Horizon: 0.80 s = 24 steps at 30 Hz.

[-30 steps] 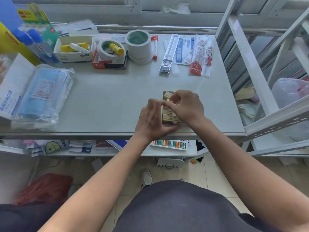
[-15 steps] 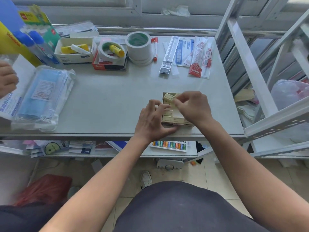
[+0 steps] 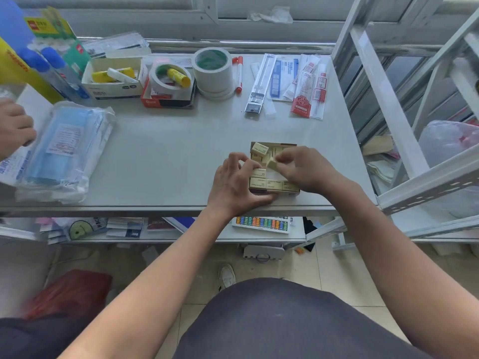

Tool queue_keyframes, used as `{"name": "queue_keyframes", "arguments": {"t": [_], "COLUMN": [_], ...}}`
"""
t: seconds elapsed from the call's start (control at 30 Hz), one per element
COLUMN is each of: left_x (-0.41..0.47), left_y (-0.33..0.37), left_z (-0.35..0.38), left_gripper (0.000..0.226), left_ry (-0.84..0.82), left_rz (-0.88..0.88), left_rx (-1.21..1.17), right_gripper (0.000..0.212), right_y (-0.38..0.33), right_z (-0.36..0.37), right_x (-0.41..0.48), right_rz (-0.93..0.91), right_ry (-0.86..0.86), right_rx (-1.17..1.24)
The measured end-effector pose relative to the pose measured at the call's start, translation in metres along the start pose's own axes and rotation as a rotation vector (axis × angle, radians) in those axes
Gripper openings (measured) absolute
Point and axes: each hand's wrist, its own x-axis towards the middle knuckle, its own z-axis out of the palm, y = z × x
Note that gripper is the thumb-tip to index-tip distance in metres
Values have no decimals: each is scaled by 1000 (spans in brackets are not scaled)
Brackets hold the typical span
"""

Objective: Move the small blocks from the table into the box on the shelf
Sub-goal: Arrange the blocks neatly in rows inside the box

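Observation:
A small open cardboard box [image 3: 290, 194] sits near the front edge of the grey metal shelf [image 3: 168, 151], holding several cream blocks. One block [image 3: 260, 148] lies tilted at the box's far left corner; a neat row [image 3: 267, 183] fills the near side. My right hand [image 3: 303, 170] pinches one cream block [image 3: 272, 163] between thumb and fingertips over the middle of the box. My left hand [image 3: 237, 186] grips the box's left side, thumb under its front wall and fingers curled at the rim.
Tape rolls [image 3: 212, 69], a red marker [image 3: 239, 73], glue-stick boxes [image 3: 114, 79], packaged pens [image 3: 259, 84] line the back. A blue plastic-wrapped pack [image 3: 62, 149] lies left, another person's hand [image 3: 14, 128] beside it. A white metal rack [image 3: 404, 112] stands right. An abacus [image 3: 260, 224] sits on the lower shelf.
My right hand has lifted a little off the box and now holds a block over its middle. Another person's hand has come in at the left edge. My left hand stays put.

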Motion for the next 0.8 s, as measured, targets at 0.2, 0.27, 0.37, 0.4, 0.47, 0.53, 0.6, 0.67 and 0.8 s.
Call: {"name": "queue_keyframes", "arguments": {"t": [0.2,0.27,0.37,0.4,0.47,0.53,0.6,0.67,0.8], "left_x": [0,0,1,1,0,0,1,1,0], "left_y": [0,0,-1,-1,-2,-2,-1,-1,-1], "left_z": [0,0,0,0,0,0,0,0,-1], "left_gripper": [71,72,72,72,71,70,68,68,69], "left_ry": [-17,-26,-41,-45,-55,-64,-73,-80,-91], "left_rz": [3,1,2,6,11,9,4,-1,-11], "left_rx": [12,14,16,15,15,19,25,29,25], "right_gripper": [24,22,18,18,18,15,13,15,32], "right_y": [-4,-4,-4,-5,-7,-6,-4,-5,-14], "right_z": [1,0,1,3,4,1,-2,-1,5], "right_x": [1,3,5,4,4,5,7,13,22], "right_rz": [-1,18,-4,-16,-30,-15,23,54,106], "right_ry": [-146,-114,-84,-99,-129,-112,9,126,77], "right_rx": [-213,-191,-154,-155,-158,-114,-13,31,-68]}}
